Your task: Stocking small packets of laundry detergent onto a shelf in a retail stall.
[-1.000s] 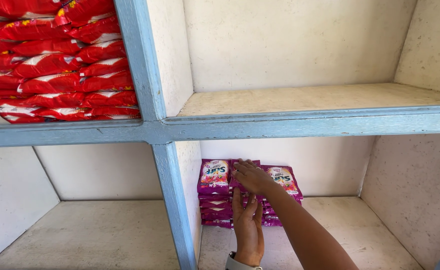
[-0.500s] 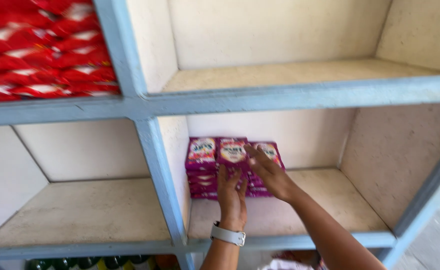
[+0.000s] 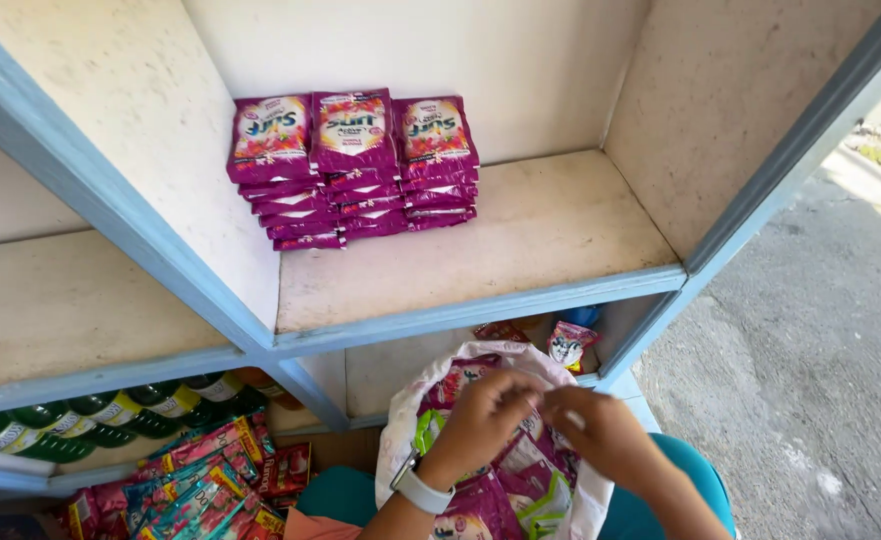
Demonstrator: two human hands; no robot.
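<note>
- Left hand (image 3: 485, 420), wearing a pale wristwatch, and right hand (image 3: 600, 432) met over the mouth of a white plastic bag (image 3: 405, 430) full of magenta sachets (image 3: 480, 505).
- Fingers of both hands were curled together; whether either grip pinched a sachet could not be told.
- Bag sat below the blue-framed shelf (image 3: 480, 308).
- Three stacks of magenta detergent packets (image 3: 352, 165) stood at the shelf's back left corner.
- Green bottles (image 3: 90, 420) lay lower left.

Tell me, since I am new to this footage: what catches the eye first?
Three neat stacks of magenta foil sachets stand at the back of the cream shelf compartment with pale blue edging. Below, the left hand and right hand meet over a white plastic bag of magenta and green packets.
</note>
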